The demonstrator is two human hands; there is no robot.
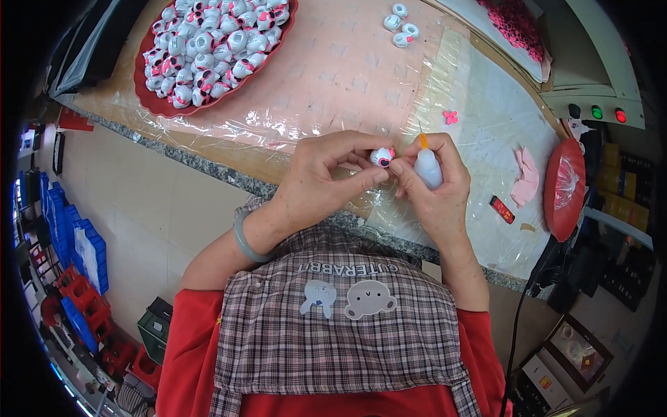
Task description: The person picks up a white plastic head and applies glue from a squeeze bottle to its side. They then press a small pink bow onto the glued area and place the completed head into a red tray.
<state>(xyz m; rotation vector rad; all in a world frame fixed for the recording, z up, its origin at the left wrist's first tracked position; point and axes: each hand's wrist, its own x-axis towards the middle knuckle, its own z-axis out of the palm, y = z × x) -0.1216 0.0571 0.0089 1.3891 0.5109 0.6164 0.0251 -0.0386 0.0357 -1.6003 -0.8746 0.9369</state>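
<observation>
Between the thumb and fingers of my left hand [316, 174] is a small white figurine head [380, 158] with pink-and-black glasses and a bit of pink at its upper right. My right hand [445, 194] is wrapped round a small white squeeze bottle [429, 170], whose orange needle tip [423, 141] points up and away from me. The right thumb and a fingertip come right up to the head's right side; whether they touch it I cannot tell. A pink bow-shaped piece [450, 117] lies on the table just beyond the bottle.
A red scalloped tray [144, 99] heaped with similar heads stands at the far left. Several loose white heads [401, 28] sit at the back. On the right are a pink cloth [525, 176], a small red-and-black object [501, 209] and a red dish [564, 191]. Pink pieces [515, 28] are piled at the back right.
</observation>
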